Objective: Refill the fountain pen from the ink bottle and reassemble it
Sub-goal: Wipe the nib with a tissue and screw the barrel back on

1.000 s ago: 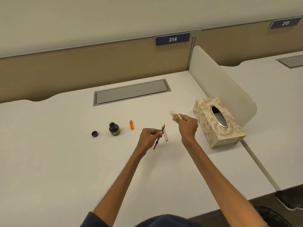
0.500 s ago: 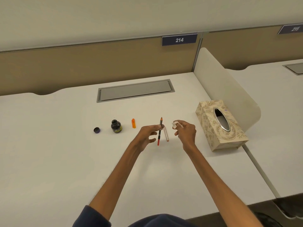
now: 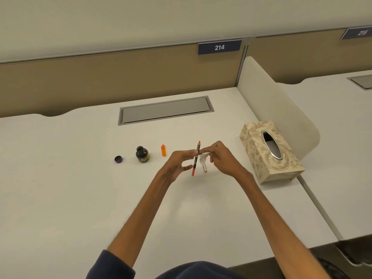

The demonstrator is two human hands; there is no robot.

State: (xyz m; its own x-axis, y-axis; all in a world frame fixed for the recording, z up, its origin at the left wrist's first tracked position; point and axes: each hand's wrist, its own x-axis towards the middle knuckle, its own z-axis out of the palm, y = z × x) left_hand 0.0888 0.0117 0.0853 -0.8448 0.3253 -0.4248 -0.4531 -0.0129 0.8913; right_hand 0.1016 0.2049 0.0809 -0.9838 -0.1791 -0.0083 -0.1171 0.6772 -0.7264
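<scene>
Pen section (image 3: 194,167): near upright above tabletop (image 3: 80,178), nib up.
Left hand (image 3: 177,164) grip: thumb and forefinger clamped on pen section.
Right hand (image 3: 223,158) grip: curled round white tissue (image 3: 203,159), fingertip touching pen section.
Ink bottle (image 3: 142,155): uncapped, left of hands, lid (image 3: 118,159) beside it.
Orange cap (image 3: 163,150): right of ink bottle.

White worktop (image 3: 80,198) carrying a loose bottle cap (image 3: 118,159), open ink bottle (image 3: 142,154), orange pen part (image 3: 163,150) and patterned tissue box (image 3: 269,152).
</scene>
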